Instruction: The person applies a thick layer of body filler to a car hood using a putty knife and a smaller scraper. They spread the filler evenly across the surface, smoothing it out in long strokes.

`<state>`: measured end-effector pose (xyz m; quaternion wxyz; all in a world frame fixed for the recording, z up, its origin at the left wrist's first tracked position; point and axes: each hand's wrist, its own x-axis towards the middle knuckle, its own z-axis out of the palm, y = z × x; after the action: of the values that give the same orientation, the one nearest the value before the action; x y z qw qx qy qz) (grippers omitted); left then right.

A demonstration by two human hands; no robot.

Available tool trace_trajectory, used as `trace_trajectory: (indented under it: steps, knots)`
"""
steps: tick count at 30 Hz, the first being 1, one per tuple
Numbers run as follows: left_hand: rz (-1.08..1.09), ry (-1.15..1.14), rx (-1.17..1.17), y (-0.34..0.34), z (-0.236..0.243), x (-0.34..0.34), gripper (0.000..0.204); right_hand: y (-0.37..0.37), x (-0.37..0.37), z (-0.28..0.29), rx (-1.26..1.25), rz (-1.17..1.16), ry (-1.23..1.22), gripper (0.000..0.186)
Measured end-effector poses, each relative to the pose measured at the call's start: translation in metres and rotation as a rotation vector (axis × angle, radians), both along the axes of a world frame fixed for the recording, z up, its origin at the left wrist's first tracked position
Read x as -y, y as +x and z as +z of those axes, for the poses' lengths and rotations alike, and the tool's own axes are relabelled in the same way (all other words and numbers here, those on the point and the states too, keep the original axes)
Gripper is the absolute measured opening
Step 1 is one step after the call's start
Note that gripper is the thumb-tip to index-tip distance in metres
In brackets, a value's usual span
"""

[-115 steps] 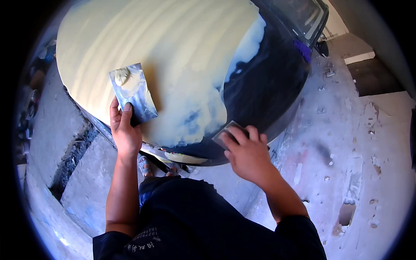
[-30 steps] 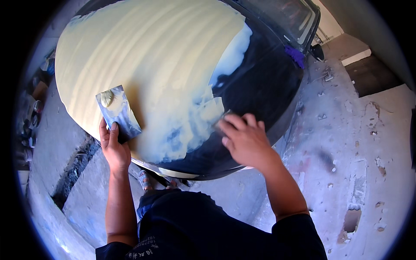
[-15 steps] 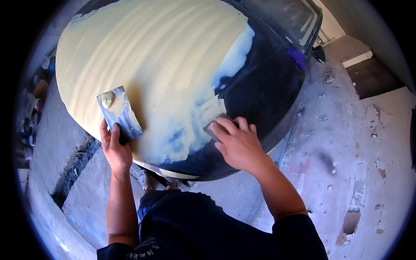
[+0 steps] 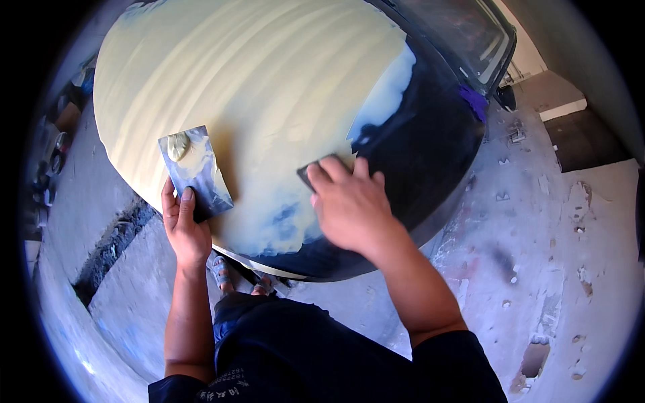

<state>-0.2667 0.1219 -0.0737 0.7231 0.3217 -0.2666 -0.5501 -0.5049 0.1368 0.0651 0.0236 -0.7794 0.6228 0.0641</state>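
My left hand point(image 4: 189, 228) grips a rectangular plate point(image 4: 199, 168) smeared with pale filler, a lump of filler point(image 4: 177, 145) near its top end. It is held over a dark, rounded vehicle panel point(image 4: 430, 154), much of which wears a streaky cream coat point(image 4: 242, 67) that thins to bluish patches near the lower and right sides. My right hand point(image 4: 349, 201) has its fingers pressed on a thin dark spreader point(image 4: 310, 173), which rests on the coat close to where it meets the dark bare surface.
A glass window point(image 4: 476, 37) and purple cloth point(image 4: 473, 101) are at the panel's top right. Cluttered items point(image 4: 64, 141) line the far left. The concrete floor point(image 4: 524, 282) has a trench point(image 4: 111, 248) on the left and a dark recess point(image 4: 574, 141) at right. My sandalled feet are below.
My right hand has moved up and left with the spreader, from the dark area onto the coat. Over the last second my left hand and plate have shifted slightly right and up in view.
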Motion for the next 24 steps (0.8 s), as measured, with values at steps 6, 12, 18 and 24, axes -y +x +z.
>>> trace_trajectory:
  steps: [6, 12, 18, 24]
  knots:
    - [-0.002, 0.008, 0.003, 0.002, -0.003, 0.002, 0.040, 0.004, -0.046, -0.018, -0.014, 0.098, -0.022, 0.042]
    - [-0.007, 0.001, 0.015, 0.004, -0.002, 0.003, 0.040, -0.031, -0.017, 0.019, -0.023, -0.034, -0.138, 0.041]
    - [0.013, -0.012, 0.019, 0.001, 0.002, 0.001, 0.041, -0.039, 0.028, 0.007, -0.004, -0.096, -0.072, 0.035]
    - [0.014, 0.028, 0.093, 0.002, 0.002, 0.000, 0.042, -0.027, -0.028, -0.004, 0.045, 0.015, -0.024, 0.041]
